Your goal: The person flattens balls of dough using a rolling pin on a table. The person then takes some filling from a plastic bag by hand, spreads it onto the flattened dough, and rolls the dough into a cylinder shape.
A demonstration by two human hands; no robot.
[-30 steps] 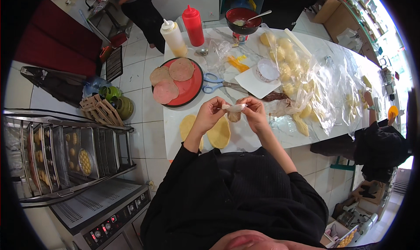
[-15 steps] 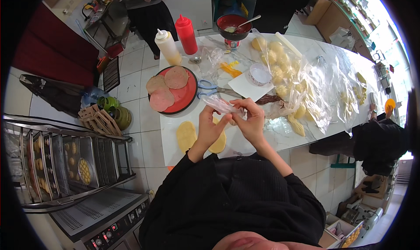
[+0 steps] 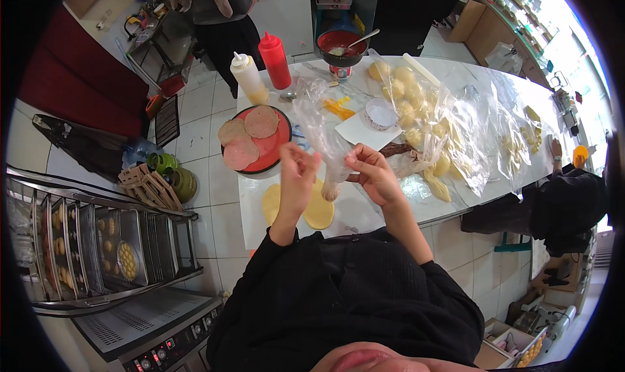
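Observation:
My right hand [image 3: 378,177] pinches the side of a clear plastic bag [image 3: 333,152], which stands unfolded with its loose top reaching up and left. At the bag's bottom tip sits a lump of brownish filling [image 3: 330,190]. My left hand [image 3: 297,181] is just left of the bag, apart from it, fingers loosely spread with nothing in them. Below the hands lie two flat, oval pieces of yellow dough [image 3: 318,209]. A black-rimmed red plate [image 3: 268,152] beyond my left hand carries three round meat slices [image 3: 261,122]. Blue-handled scissors [image 3: 299,136] are partly hidden behind the bag.
A white squeeze bottle [image 3: 249,79], a red one [image 3: 275,61] and a dark bowl [image 3: 341,48] with a spoon stand at the back. Dough balls [image 3: 407,92] under plastic sheeting [image 3: 478,141] fill the right side. Two other people stand near the table.
The bag, bunched between both hands before, now hangs opened out with its filled tip showing. My left hand has let go and moved left; my right hand still pinches it.

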